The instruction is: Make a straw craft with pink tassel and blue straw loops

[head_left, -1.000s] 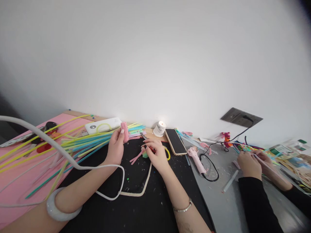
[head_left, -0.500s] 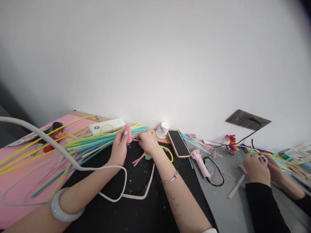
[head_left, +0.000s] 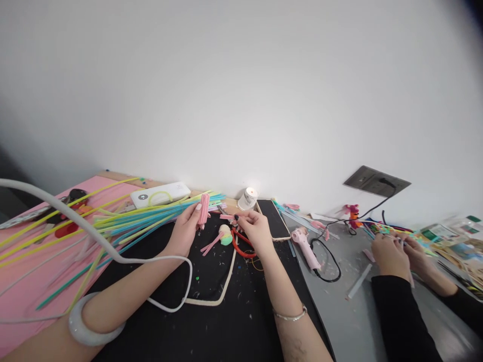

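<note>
My left hand [head_left: 183, 231] is closed around an upright bundle of pink pipe cleaners [head_left: 204, 210]. To its right, my right hand [head_left: 255, 230] pinches at a short pink pipe cleaner piece [head_left: 227, 217], with a small dark spot at the fingertips. Beneath the right hand are red looped handles [head_left: 241, 247]; how they join the grey metal tip further left is hidden. A small cream-and-green fuzzy piece [head_left: 225, 235] with pink strands lies on the black mat [head_left: 226, 327] between my hands.
A white cable [head_left: 124, 260] arches across my left forearm. Yellow, blue and green pipe cleaners [head_left: 151, 221] and a white power bank [head_left: 160, 195] lie left. A paper cup [head_left: 248, 199], phone [head_left: 273, 219] and pink glue gun [head_left: 305, 249] stand or lie right, near a co-worker's hands [head_left: 390, 251].
My right hand has moved right, away from the pink bundle, uncovering the red handles and the cream-and-green piece. The left hand still holds the bundle. The view has shifted slightly.
</note>
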A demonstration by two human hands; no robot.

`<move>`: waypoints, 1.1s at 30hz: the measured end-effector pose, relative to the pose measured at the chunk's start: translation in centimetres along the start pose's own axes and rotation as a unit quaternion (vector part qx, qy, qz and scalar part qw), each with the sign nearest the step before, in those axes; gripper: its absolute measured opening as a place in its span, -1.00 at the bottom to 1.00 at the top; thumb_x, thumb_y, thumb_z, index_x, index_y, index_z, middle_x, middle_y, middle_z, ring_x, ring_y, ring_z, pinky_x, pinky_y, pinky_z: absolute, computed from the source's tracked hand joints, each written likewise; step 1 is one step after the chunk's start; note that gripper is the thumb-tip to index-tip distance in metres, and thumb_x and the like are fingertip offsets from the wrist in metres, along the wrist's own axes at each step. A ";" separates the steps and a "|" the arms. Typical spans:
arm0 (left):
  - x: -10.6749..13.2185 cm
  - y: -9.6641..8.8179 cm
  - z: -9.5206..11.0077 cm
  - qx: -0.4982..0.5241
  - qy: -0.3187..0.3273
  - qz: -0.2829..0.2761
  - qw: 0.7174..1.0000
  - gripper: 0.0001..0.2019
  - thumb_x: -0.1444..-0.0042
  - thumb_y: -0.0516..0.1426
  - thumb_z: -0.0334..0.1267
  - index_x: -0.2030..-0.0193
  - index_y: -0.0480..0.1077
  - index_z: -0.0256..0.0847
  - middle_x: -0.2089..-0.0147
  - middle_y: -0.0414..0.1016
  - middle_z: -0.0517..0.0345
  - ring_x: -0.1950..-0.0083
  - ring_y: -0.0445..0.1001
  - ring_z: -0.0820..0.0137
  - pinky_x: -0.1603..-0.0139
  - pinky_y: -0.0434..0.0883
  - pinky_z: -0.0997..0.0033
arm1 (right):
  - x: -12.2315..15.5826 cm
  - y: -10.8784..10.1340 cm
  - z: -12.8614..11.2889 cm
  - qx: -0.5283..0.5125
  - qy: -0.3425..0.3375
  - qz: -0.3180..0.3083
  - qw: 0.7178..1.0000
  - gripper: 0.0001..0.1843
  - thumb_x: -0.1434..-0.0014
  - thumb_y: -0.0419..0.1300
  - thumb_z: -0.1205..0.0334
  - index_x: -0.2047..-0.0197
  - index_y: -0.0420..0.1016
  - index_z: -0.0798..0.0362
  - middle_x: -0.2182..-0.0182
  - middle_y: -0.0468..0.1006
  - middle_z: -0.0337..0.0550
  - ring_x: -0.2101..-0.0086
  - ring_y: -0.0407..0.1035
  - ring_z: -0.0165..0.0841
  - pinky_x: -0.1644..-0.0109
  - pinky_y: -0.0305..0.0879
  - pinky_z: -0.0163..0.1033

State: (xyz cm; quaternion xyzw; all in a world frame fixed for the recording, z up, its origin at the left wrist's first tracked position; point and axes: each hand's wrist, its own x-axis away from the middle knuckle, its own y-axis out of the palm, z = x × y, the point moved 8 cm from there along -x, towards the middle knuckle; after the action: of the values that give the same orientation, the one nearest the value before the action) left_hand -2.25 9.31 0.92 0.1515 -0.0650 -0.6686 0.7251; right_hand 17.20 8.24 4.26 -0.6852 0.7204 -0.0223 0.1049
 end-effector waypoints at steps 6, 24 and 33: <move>0.5 1.0 0.2 -0.020 -0.029 -0.037 0.999 -0.65 -0.10 0.14 0.10 0.30 0.44 -0.19 0.41 0.42 0.19 0.57 0.18 0.50 0.53 0.12 0.40 | 0.8 -1.6 1.5 -0.130 0.024 0.032 0.991 -0.78 0.13 0.38 0.18 0.45 0.46 0.10 0.63 0.40 -0.35 0.62 0.22 -0.52 0.53 0.14 -0.39; 1.2 2.5 -0.7 0.025 -0.083 -0.103 0.991 -0.59 -0.05 0.20 0.07 0.12 0.46 -0.22 0.37 0.43 0.19 0.55 0.22 0.53 0.53 0.22 0.47 | 1.8 1.4 1.0 -0.151 0.042 -0.056 0.986 -0.61 -0.13 0.16 -0.02 0.05 0.26 -0.02 0.60 0.33 -0.45 0.72 0.25 -0.48 0.68 0.17 -0.38; 1.5 2.9 -1.2 0.042 -0.110 -0.121 0.986 -0.56 0.00 0.25 0.02 0.05 0.43 -0.20 0.37 0.44 0.21 0.44 0.40 0.44 0.37 0.40 0.39 | 1.6 0.6 0.6 -0.072 0.007 0.006 0.997 -0.75 -0.06 0.27 0.14 0.21 0.42 0.06 0.47 0.48 -0.30 0.56 0.32 -0.50 0.54 0.25 -0.42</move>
State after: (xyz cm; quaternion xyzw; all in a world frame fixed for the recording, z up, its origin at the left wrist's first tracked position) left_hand 1.00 8.17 0.55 0.1139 -0.1535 -0.7604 0.6207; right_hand 16.69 6.72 3.35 -0.6868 0.7247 0.0254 0.0501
